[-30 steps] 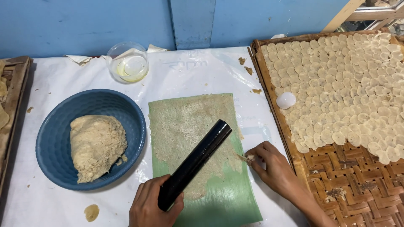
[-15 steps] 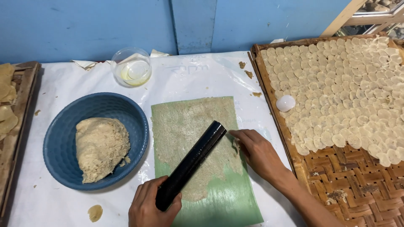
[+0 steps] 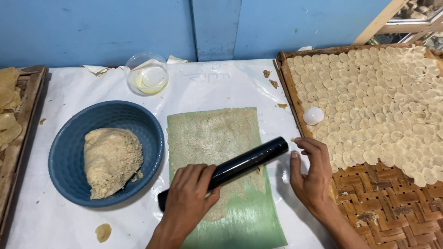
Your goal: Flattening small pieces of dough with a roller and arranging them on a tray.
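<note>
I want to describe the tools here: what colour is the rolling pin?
Glossy black. The rolling pin shows best in the head view, under the left hand.

Left hand point(image 3: 187, 200) covers the lower end of the black roller point(image 3: 230, 168); its forearm is cut off by the bottom edge. Right hand point(image 3: 311, 177) hides part of the woven tray's rim point(image 3: 282, 78), its arm leaving the frame at lower right. The green sheet point(image 3: 249, 221) runs past the bottom edge. The wooden tray point(image 3: 20, 138) at far left is cropped. The woven tray exceeds the right edge.
</note>
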